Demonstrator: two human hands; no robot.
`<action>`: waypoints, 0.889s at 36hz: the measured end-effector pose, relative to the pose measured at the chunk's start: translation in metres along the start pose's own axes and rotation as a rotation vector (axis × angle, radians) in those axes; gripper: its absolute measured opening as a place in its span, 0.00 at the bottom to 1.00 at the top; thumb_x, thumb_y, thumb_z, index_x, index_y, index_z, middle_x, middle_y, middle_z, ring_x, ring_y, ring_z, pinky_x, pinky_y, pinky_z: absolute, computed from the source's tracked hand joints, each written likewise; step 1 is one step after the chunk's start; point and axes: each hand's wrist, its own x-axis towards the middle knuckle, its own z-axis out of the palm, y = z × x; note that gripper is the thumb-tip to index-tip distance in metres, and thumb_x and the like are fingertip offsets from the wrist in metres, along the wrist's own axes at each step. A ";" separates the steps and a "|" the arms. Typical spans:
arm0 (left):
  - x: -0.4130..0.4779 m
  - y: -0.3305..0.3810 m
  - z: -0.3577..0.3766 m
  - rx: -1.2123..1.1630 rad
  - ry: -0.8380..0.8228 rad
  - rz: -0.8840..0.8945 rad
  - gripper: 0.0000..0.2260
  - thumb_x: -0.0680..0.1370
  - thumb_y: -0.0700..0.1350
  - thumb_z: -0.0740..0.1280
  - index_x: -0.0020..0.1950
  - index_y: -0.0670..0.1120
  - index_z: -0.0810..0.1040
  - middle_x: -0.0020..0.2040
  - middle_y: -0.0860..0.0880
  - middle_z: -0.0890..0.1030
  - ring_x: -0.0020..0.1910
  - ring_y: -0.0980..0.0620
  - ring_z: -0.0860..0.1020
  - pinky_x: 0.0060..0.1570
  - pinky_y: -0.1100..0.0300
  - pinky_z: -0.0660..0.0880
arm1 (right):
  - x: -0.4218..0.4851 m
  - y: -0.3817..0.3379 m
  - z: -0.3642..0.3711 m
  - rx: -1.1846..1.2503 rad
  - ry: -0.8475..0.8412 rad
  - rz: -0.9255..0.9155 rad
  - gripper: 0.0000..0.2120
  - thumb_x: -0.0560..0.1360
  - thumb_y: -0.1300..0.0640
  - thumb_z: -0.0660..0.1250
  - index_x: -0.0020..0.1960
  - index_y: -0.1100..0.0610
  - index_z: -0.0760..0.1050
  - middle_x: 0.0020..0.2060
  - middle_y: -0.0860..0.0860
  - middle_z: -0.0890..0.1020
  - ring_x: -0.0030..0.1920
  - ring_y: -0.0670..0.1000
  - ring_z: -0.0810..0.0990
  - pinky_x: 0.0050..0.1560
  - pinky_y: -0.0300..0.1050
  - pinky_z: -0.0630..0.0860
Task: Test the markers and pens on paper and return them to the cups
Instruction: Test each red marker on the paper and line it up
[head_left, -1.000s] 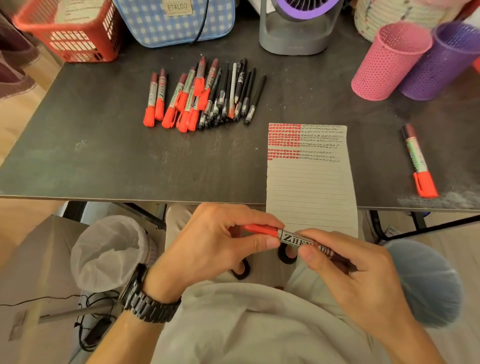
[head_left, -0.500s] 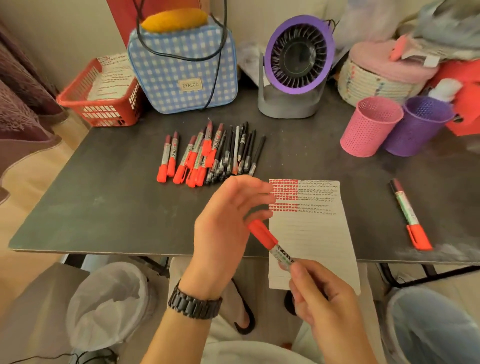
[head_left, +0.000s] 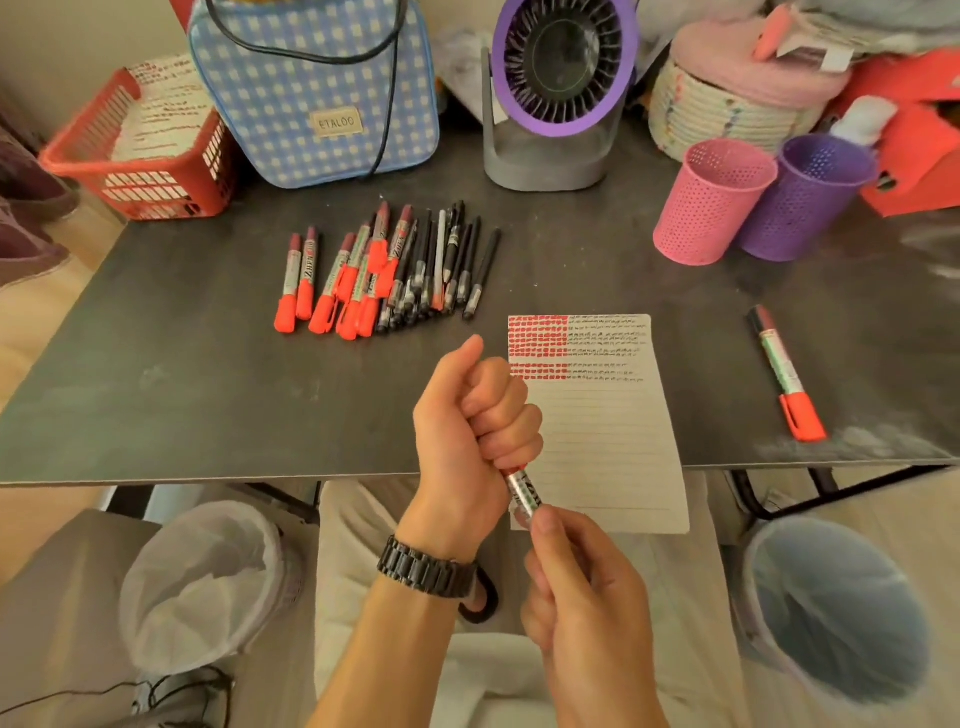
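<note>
My left hand (head_left: 470, 431) is fisted around the red cap end of a marker (head_left: 523, 491), while my right hand (head_left: 584, 587) grips its barrel from below, over the table's front edge. The lined paper (head_left: 608, 441) lies just right of my hands, with rows of red and black test marks at its top. A pile of several red markers and black pens (head_left: 387, 273) lies at mid-table. One more red-capped marker (head_left: 782, 371) lies alone at the right. A pink cup (head_left: 711, 200) and a purple cup (head_left: 808, 195) stand at the back right.
Along the back of the dark table (head_left: 182, 364) stand a red basket (head_left: 140, 156), a blue checked bag (head_left: 317, 88), a purple desk fan (head_left: 558, 88) and a woven basket (head_left: 727, 104). Two lined bins (head_left: 208, 582), (head_left: 836, 608) sit on the floor either side of my lap.
My hands rose from my lap to the table edge with the marker. My left hand went from loosely open fingers near the cap to a fist closed around it.
</note>
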 end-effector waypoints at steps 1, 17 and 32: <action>0.000 -0.002 0.000 0.001 0.003 -0.009 0.22 0.79 0.51 0.59 0.27 0.52 0.55 0.22 0.55 0.55 0.20 0.57 0.50 0.20 0.68 0.49 | -0.002 0.001 0.001 0.008 0.018 0.006 0.18 0.65 0.41 0.72 0.42 0.56 0.84 0.25 0.47 0.65 0.23 0.44 0.58 0.22 0.36 0.57; 0.000 -0.008 0.007 0.043 0.029 -0.051 0.23 0.82 0.48 0.56 0.28 0.52 0.53 0.22 0.56 0.55 0.19 0.59 0.53 0.18 0.68 0.51 | -0.014 -0.013 0.007 0.172 0.082 0.150 0.11 0.65 0.47 0.73 0.37 0.56 0.82 0.26 0.49 0.64 0.23 0.44 0.57 0.22 0.36 0.56; -0.009 0.016 0.004 0.220 0.005 0.106 0.23 0.84 0.49 0.56 0.28 0.49 0.61 0.25 0.53 0.59 0.22 0.55 0.59 0.22 0.63 0.60 | 0.014 -0.034 -0.014 -0.118 -0.156 -0.040 0.16 0.69 0.43 0.77 0.43 0.56 0.84 0.27 0.51 0.72 0.24 0.45 0.61 0.24 0.36 0.59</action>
